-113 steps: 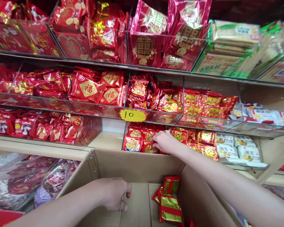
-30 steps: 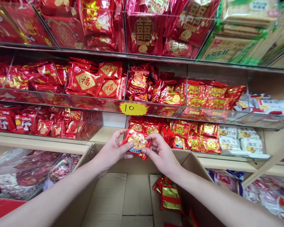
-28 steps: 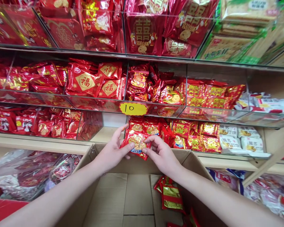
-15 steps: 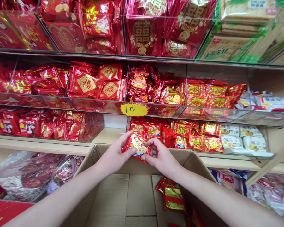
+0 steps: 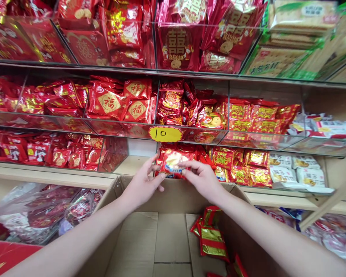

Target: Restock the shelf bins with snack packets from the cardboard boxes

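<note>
Biscuit packet: one red biscuit packet [image 5: 174,161], blurred, with a pale patch and a blue lower band, held up above the far rim of the box, in front of the lowest shelf row.
Right hand: the right hand [image 5: 203,179] has its fingers and thumb closed in a pinch on the packet's lower right corner.
Left hand: the left hand [image 5: 144,182] is at the packet's left side, fingers loosely parted and thumb spread; I cannot tell whether they touch the wrapper.
Cardboard box: an open cardboard box [image 5: 164,200] below both hands, its far wall against the shelf edge.
Packets in box: a few red-and-gold packets [image 5: 213,242] lie loosely piled on the right of its floor.
Lowest row: red-and-gold packets [image 5: 256,175] stand to the right of the hands, with white packets [image 5: 282,175] beyond them.
Price tag: a yellow tag [image 5: 165,134] reading "10", on the clear front of the middle row, just above the held packet.
Middle row: red packets marked 福 [image 5: 111,102] left of the tag.
Top row: magenta double-happiness packets [image 5: 175,46], then green-edged cracker packs [image 5: 276,61] at right.
Lower left: clear plastic bags [image 5: 40,215] beside the box.
</note>
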`<state>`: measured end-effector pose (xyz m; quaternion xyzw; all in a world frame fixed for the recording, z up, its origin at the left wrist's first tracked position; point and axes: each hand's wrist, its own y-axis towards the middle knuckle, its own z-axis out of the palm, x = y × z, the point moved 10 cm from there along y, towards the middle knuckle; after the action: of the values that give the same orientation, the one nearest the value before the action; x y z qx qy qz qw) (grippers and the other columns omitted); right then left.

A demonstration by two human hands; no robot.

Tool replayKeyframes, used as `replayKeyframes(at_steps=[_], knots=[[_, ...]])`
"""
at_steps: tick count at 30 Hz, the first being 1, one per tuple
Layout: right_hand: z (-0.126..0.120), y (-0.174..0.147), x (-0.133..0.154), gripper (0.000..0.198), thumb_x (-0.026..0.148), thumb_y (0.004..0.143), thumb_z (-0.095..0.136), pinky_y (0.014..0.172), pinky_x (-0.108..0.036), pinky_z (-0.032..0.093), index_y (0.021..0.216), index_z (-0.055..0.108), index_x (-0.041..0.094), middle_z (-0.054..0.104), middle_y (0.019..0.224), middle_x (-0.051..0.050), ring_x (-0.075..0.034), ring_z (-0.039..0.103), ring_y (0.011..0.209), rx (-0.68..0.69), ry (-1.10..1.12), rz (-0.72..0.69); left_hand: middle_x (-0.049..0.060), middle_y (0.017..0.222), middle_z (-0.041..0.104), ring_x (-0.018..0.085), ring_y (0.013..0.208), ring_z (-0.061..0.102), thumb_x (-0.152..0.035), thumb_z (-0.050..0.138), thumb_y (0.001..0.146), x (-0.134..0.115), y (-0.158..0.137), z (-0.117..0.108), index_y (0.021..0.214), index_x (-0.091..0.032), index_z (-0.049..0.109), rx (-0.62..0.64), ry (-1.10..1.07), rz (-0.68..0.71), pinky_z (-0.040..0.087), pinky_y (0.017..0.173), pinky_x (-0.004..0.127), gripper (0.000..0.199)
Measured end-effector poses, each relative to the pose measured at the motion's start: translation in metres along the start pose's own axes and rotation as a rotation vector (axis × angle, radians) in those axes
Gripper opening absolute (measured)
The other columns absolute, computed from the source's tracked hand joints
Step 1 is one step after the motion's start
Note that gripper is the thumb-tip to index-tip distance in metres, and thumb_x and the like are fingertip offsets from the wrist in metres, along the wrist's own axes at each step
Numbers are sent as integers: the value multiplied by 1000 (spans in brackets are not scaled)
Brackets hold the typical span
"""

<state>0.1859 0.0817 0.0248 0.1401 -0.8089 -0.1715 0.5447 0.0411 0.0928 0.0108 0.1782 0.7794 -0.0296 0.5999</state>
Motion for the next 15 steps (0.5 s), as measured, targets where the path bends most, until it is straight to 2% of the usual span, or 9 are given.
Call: replayKeyframes(at_steps=[2,4,7,10,13,15], knots=[[-16,15,-5,26,24,75,46,58,-27,40,96,60,17,56,69,-2,-13,49,61,-100,-96,6,9,114,46,6,52,56,-29,52,74,2,1,-5,125,-24,27,-37,68,21,41,49,21,57],[-22,28,-5,26,20,75,45,68,-29,40,95,61,16,57,84,-6,-15,52,75,-139,-289,-30,9,114,46,6,54,56,-28,51,73,3,2,-3,118,-21,36,-19,140,46,43,53,23,48],[-15,40,-8,29,15,75,42,77,-34,35,98,60,16,49,108,-11,-20,48,93,-110,-642,-51,8,110,48,7,53,53,-26,49,73,3,0,3,112,-18,41,25,267,87,43,54,24,40],[0,41,-5,33,15,77,38,76,-38,29,103,58,20,46,111,-11,-22,46,93,-77,-887,-128,5,100,50,7,52,50,-24,48,74,0,-4,13,109,-19,43,86,369,147,42,51,23,36],[10,36,7,33,15,78,36,78,-40,24,103,57,20,45,112,-11,-23,44,96,-96,-974,-266,4,98,48,7,52,49,-21,46,74,-4,-9,21,107,-20,45,131,410,220,43,52,23,33],[8,38,7,31,16,78,37,79,-41,24,100,58,20,45,112,-11,-24,43,98,-127,-939,-237,4,100,46,6,52,49,-21,45,75,-5,-10,24,106,-20,46,154,425,257,43,54,23,31]])
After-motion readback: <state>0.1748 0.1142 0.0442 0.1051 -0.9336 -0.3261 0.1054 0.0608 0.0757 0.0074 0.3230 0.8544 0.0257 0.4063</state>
